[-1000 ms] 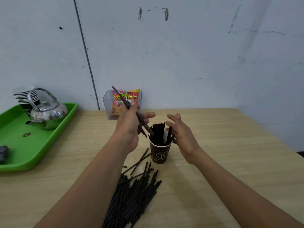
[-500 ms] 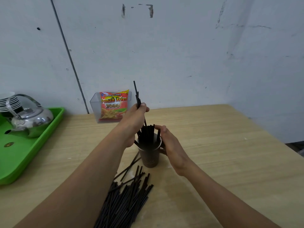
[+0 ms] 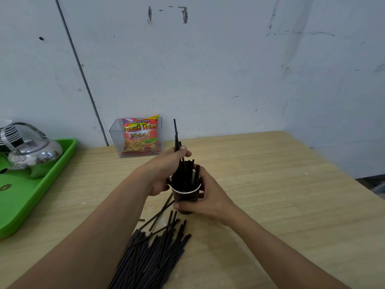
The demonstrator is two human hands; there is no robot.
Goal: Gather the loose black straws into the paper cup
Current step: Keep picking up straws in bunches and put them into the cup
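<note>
A plain drinks or snack corner: a scuffed white wall (image 3: 208,69), wooden tabletop (image 3: 281,195), metal kettle (image 3: 31,152) on a green tray (image 3: 41,184), stacked cups (image 3: 9,132), a packet of fries (image 3: 141,134).

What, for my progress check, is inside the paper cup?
Bunched black straws stand inside the paper cup, the left hand gripping some; straw bottoms and cup floor are hidden.
</note>
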